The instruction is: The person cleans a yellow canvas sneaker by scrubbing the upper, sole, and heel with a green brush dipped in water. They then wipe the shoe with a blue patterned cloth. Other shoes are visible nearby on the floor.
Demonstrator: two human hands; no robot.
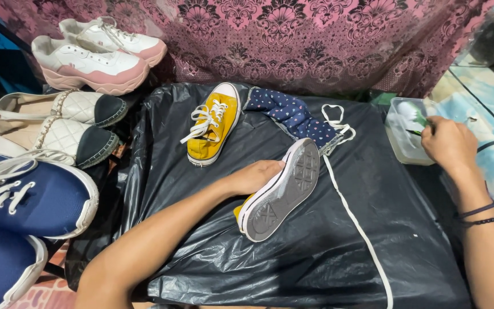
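- Two yellow sneakers on a surface draped with a black plastic sheet (315,252).
- First yellow sneaker (278,197): tipped on its side, grey sole facing up and toward the camera, near the middle of the sheet. Left hand (255,176) pushed into its opening; fingers hidden inside, so I cannot tell how tightly they close, but the hand carries the shoe.
- Second yellow sneaker (212,125): upright, white laces tied, lying just behind the first, apart from it.
- Right hand (450,143): fingers closed together around a green-handled brush (419,123), whose head sits in a clear plastic tub (398,143) at the right edge of the sheet.
- Dark blue dotted cloth (295,114) beside the upright sneaker; a loose white lace (355,220) runs from it down across the sheet.
- Left of the sheet: white-and-pink trainers (92,57), a pair of quilted cream flats with dark toes (58,123), navy canvas shoes (35,200).
- Behind: a pink patterned lace cloth (293,40).
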